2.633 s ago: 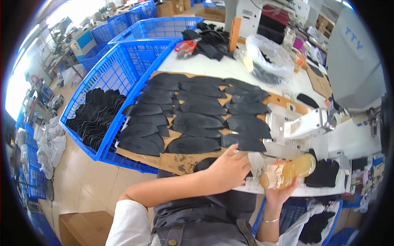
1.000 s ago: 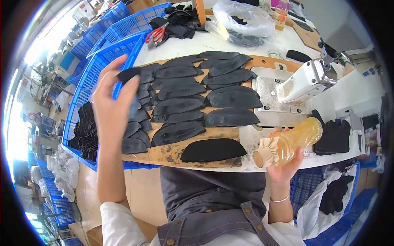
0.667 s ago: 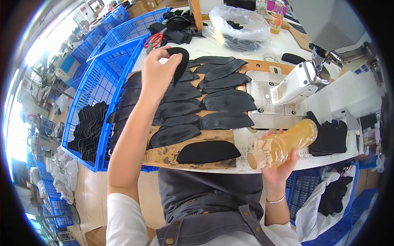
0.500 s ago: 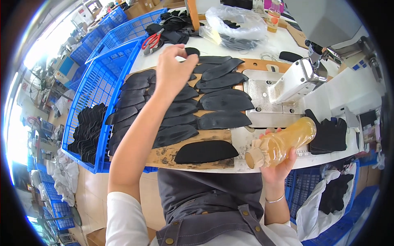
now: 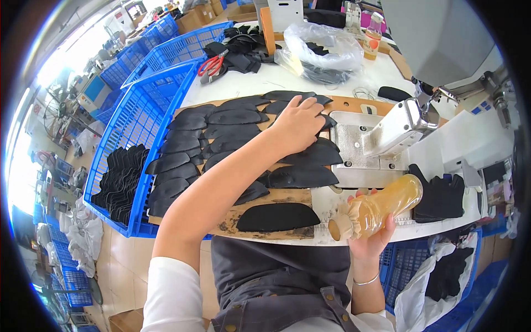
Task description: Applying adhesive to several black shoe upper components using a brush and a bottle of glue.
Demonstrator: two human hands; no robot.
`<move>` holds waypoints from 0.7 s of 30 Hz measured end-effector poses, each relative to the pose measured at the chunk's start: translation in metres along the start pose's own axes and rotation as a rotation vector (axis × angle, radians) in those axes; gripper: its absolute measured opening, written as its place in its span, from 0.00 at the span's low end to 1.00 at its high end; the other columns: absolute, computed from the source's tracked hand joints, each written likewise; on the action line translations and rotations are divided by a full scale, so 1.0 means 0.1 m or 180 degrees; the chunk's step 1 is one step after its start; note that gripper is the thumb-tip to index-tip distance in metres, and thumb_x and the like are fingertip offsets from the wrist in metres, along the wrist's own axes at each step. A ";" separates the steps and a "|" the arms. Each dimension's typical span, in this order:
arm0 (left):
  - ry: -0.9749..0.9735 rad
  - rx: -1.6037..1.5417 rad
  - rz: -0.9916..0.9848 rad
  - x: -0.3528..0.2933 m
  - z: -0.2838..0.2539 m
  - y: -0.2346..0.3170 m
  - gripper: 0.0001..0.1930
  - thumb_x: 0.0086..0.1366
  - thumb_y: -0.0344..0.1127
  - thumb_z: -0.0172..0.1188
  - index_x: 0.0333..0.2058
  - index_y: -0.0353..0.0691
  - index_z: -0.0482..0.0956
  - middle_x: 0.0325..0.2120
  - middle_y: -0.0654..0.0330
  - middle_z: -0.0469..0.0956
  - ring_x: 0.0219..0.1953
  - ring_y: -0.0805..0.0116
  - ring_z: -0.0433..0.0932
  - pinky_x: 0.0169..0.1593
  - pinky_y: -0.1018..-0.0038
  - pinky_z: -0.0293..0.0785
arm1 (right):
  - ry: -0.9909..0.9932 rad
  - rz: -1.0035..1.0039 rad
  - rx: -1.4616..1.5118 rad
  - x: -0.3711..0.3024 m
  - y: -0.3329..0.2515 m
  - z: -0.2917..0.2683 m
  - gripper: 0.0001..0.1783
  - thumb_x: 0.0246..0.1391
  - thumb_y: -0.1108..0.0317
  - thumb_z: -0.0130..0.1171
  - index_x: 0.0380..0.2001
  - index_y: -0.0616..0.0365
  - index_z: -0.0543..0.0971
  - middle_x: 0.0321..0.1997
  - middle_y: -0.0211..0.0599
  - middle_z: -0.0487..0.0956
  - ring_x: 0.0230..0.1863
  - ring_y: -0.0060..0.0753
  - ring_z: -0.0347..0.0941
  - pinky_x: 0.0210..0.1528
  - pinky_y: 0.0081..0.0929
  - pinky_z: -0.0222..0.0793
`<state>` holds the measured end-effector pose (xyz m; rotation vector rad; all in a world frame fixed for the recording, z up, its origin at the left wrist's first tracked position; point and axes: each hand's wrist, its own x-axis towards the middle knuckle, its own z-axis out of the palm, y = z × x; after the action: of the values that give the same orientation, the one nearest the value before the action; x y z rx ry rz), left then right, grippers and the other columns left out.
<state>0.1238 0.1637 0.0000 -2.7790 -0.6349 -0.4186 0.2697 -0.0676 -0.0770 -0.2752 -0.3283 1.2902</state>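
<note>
My left hand (image 5: 301,123) lies over the black curved pieces at the far right end of the overlapping rows. Its fingers are apart and bent, resting on a black piece (image 5: 282,106); what lies under the palm is hidden. In my right hand (image 5: 377,235) is a clear plastic bottle of yellowish liquid (image 5: 387,205), tilted with its tan, wrapped neck toward the lower left. A single matte black half-oval piece (image 5: 278,217) sits near the front edge of the wooden board (image 5: 296,197), left of the bottle's neck.
Blue crates (image 5: 133,122) stand left of the table, the nearest holding stacked wavy black pieces (image 5: 120,174). A sewing machine arm (image 5: 395,127) rises at right beside black fabric (image 5: 441,196). Farther back are red-handled pliers (image 5: 212,66), a plastic bag (image 5: 321,52) and a small bottle (image 5: 371,37).
My left hand has moved right and nearer, from holding up a small black piece to lying on the rows. My right hand still holds the bottle, almost unmoved. The view has shifted slightly.
</note>
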 end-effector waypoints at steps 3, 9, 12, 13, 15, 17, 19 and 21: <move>0.0047 0.0522 0.0214 0.04 -0.02 -0.03 0.18 0.44 0.46 0.67 0.30 0.40 0.79 0.45 0.59 0.71 0.56 0.61 0.63 0.59 0.62 0.56 | -0.0016 0.0017 0.0061 0.01 0.00 0.01 0.34 0.51 0.49 0.55 0.58 0.53 0.62 0.57 0.52 0.66 0.59 0.52 0.61 0.62 0.45 0.55; -0.0018 0.0977 -0.0028 0.08 -0.06 -0.03 0.22 0.44 0.54 0.65 0.26 0.39 0.80 0.39 0.60 0.73 0.54 0.61 0.64 0.59 0.62 0.56 | 0.0021 0.0044 0.0129 0.01 0.01 -0.04 0.34 0.51 0.49 0.55 0.58 0.54 0.62 0.57 0.53 0.65 0.59 0.53 0.61 0.62 0.46 0.55; -0.0130 0.1173 -0.0183 0.07 -0.12 -0.03 0.24 0.44 0.54 0.64 0.30 0.38 0.79 0.40 0.59 0.73 0.54 0.61 0.65 0.59 0.61 0.56 | 0.0014 0.0035 0.0093 0.02 0.01 -0.05 0.34 0.50 0.49 0.55 0.58 0.54 0.62 0.57 0.53 0.66 0.59 0.53 0.61 0.62 0.46 0.55; -0.0120 0.1165 -0.0192 0.06 -0.12 -0.04 0.24 0.44 0.54 0.64 0.30 0.38 0.79 0.40 0.59 0.73 0.54 0.61 0.65 0.59 0.61 0.56 | 0.0026 0.0025 0.0091 0.02 0.01 -0.05 0.34 0.50 0.49 0.55 0.57 0.54 0.63 0.57 0.52 0.66 0.59 0.54 0.61 0.62 0.46 0.54; 0.0186 0.1157 -0.0156 0.01 -0.15 -0.06 0.23 0.50 0.50 0.63 0.37 0.37 0.76 0.42 0.59 0.72 0.54 0.60 0.65 0.59 0.60 0.56 | 0.0033 0.0019 0.0057 0.01 0.02 -0.04 0.35 0.50 0.49 0.56 0.57 0.54 0.63 0.57 0.52 0.66 0.59 0.54 0.60 0.62 0.46 0.54; 0.0367 0.1296 -0.0237 -0.08 -0.25 -0.07 0.21 0.52 0.46 0.62 0.40 0.37 0.74 0.44 0.58 0.71 0.54 0.59 0.65 0.59 0.60 0.56 | 0.0043 0.0035 0.0024 0.00 0.03 -0.02 0.35 0.50 0.49 0.56 0.57 0.54 0.63 0.57 0.52 0.65 0.60 0.54 0.60 0.63 0.46 0.53; 0.0530 0.1426 -0.0337 -0.23 -0.47 -0.03 0.20 0.54 0.42 0.61 0.42 0.37 0.72 0.45 0.57 0.71 0.53 0.59 0.66 0.59 0.61 0.56 | 0.0034 0.0042 0.0162 0.01 0.03 0.01 0.35 0.50 0.49 0.56 0.57 0.54 0.63 0.57 0.52 0.65 0.60 0.54 0.59 0.63 0.46 0.52; 0.0685 -0.0248 -0.0484 -0.47 -0.76 0.07 0.16 0.55 0.34 0.60 0.43 0.38 0.72 0.44 0.55 0.72 0.50 0.58 0.69 0.55 0.64 0.61 | 0.0026 0.0065 0.0060 0.00 0.00 -0.04 0.35 0.49 0.48 0.57 0.57 0.54 0.63 0.57 0.51 0.65 0.60 0.53 0.59 0.63 0.47 0.51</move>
<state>0.0695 0.1157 0.0537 -2.7145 -0.7945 -0.7774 0.2709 -0.0674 -0.0805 -0.2683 -0.3070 1.3112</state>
